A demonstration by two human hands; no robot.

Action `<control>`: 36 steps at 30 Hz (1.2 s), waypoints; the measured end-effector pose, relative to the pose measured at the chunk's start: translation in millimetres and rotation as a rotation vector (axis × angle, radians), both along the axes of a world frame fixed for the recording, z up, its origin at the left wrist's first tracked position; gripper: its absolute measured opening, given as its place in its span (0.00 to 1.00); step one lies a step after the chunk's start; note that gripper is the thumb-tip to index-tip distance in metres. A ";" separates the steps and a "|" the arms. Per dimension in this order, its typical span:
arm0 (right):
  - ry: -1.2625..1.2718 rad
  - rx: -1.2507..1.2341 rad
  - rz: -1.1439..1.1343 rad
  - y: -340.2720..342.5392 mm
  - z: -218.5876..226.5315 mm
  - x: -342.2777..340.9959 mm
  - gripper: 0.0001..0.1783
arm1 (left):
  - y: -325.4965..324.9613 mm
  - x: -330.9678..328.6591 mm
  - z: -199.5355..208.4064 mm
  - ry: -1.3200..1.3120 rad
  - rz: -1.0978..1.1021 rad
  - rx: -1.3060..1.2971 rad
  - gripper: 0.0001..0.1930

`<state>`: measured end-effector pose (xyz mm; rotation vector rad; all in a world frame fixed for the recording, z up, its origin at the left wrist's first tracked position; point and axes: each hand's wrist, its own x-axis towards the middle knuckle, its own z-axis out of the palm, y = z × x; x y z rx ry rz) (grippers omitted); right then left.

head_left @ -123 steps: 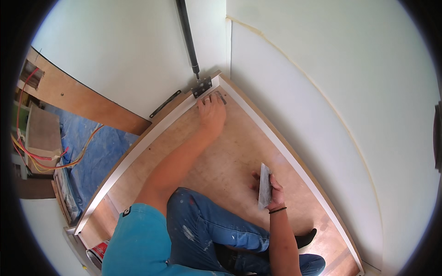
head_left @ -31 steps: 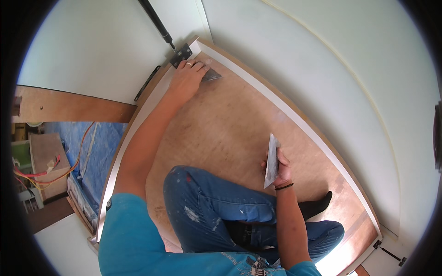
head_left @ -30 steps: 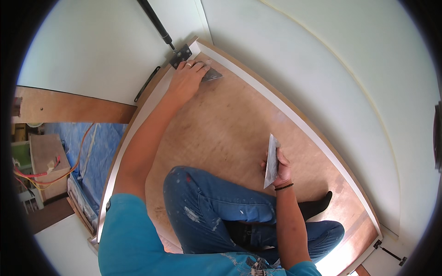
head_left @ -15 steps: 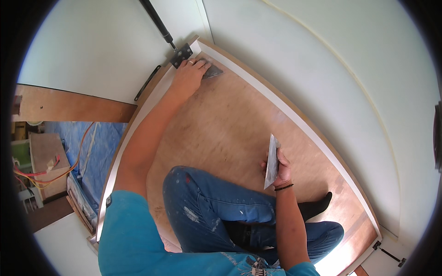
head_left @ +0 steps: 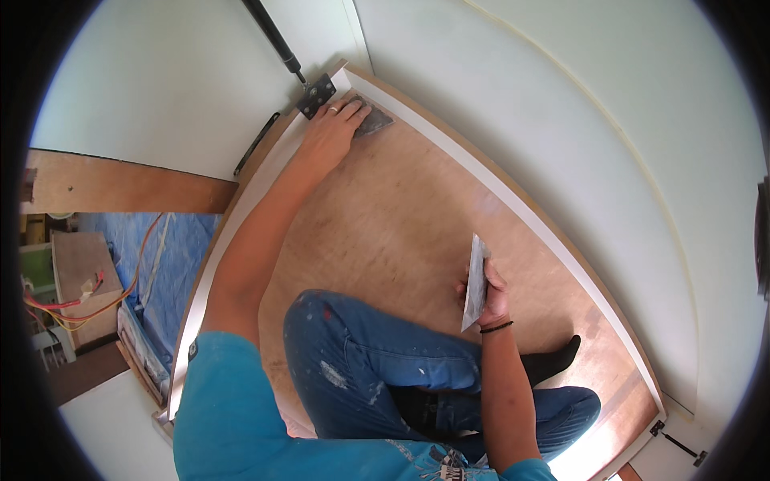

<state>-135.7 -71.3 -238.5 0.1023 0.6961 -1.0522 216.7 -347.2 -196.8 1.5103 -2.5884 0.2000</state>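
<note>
At the far corner of a brown wooden panel (head_left: 393,212), my left hand (head_left: 327,136) is closed over a dark grey spreader blade (head_left: 374,123) with pale smears. The blade lies close against the panel beside the white rim; its grip is hidden under my fingers. Nearer my knees, my right hand (head_left: 496,298) holds a flat metal plate (head_left: 475,290), long and tapered, tilted on edge above the panel. My fingers wrap its right side and partly show behind it. Whether this plate has a handle is hidden.
A raised white rim (head_left: 513,184) borders the panel. Near my left hand are a black hinge bracket (head_left: 316,96) and a gas strut (head_left: 273,36). Pale curved walls (head_left: 577,144) rise to the right. My bent legs (head_left: 377,353) occupy the front. Loose wires (head_left: 120,298) hang at left.
The dark blade under my left hand has shifted slightly right and shows a little more of its surface. My right hand and the metal plate have hardly moved.
</note>
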 end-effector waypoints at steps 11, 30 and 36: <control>0.036 0.082 -0.247 -3.1 60.5 33.4 0.21 | 149.5 -7.4 125.5 1.105 0.437 0.358 0.15; 0.076 -0.207 -0.340 87.2 300.0 68.7 0.18 | 364.2 -95.6 263.3 1.060 -0.413 0.046 0.23; 0.094 -0.211 -0.375 89.2 315.0 56.0 0.17 | 361.5 -76.6 253.0 0.881 -0.276 0.142 0.27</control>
